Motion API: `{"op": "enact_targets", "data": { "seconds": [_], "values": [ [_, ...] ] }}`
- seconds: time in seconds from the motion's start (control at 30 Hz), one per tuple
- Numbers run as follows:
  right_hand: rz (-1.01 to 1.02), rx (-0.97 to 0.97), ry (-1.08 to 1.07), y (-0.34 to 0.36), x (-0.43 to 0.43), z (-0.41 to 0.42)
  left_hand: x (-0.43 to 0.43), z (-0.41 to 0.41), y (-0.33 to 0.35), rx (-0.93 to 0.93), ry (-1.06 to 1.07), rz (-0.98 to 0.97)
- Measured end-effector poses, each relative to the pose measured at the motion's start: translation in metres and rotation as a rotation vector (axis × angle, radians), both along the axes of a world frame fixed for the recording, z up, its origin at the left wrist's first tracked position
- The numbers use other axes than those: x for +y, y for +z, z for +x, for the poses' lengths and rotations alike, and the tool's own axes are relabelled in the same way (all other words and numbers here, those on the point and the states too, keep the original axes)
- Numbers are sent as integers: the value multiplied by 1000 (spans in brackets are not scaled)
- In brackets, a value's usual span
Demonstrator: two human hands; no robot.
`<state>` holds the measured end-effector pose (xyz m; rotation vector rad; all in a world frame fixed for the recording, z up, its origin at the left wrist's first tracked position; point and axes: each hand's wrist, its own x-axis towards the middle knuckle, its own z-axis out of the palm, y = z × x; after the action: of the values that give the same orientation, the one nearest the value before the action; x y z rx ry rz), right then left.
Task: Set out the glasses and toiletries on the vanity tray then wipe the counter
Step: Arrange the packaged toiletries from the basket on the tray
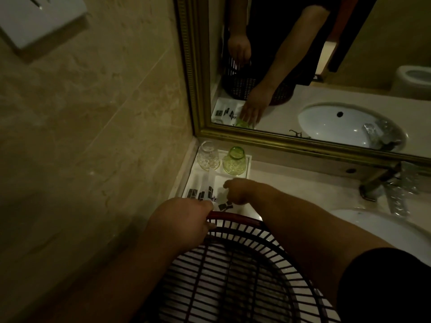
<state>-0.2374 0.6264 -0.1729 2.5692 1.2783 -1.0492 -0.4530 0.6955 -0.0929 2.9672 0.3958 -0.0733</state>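
In the dim bathroom a white vanity tray (249, 167) sits in the corner of the pale counter (291, 183), against the tiled wall at the left and the gold-framed mirror (303, 141) behind it. At the far end of the tray, near the centre of the frame, two glasses stand upside down side by side: a clear glass (208, 159) on the left and a green glass (234, 161) on the right. The near part of the tray holds white toiletry packets (200, 194) with dark print. The person's left hand (184, 221), at lower centre, is closed around the red-brown rim of a dark slatted plastic basket (233, 276) that fills the bottom of the frame. The right hand (238, 191) reaches over the basket to the tray, its fingers curled at a packet with dark markings (225, 206); whether they actually grip it cannot be told. At the right edge lie the white sink basin (384, 229) and a metal faucet (382, 183).
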Motion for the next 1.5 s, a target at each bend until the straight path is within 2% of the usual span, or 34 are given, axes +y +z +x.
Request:
{"op": "enact_targets", "data": {
  "seconds": [0.1,0.2,0.27,0.43,0.53,0.63,0.73,0.87,0.93,1.0,1.07,1.13,1.2,1.5],
  "values": [
    [148,27,-3,11,6,-6,0,0,0,5,-16,-7],
    [19,254,-123,10,6,-16,1,0,-1,-2,-12,1],
    [-145,322,-58,7,6,-17,1,0,-1,-2,-14,13],
    [-159,78,77,-2,-1,-3,1,0,-1,13,-8,19],
    [-186,57,121,-6,-2,-1,1,0,-1,11,-5,16],
    [-133,71,72,0,-5,-2,2,0,-1,6,-7,20],
    [36,79,-50,15,-12,-1,1,0,-2,-28,-24,31],
    [484,102,-305,68,-21,-8,0,1,-3,-34,-20,36],
    [716,73,-359,104,-29,-24,0,1,-4,-22,-17,46],
    [803,120,-331,133,-50,-47,1,2,-3,1,-3,20],
    [649,117,-182,139,-76,-81,1,2,-1,24,18,-3],
    [397,-124,48,123,-94,-111,0,1,0,36,17,0],
    [322,-324,96,111,-92,-122,-1,0,1,30,1,13],
    [322,-185,33,112,-89,-107,-6,0,9,34,17,28]
  ]
}}
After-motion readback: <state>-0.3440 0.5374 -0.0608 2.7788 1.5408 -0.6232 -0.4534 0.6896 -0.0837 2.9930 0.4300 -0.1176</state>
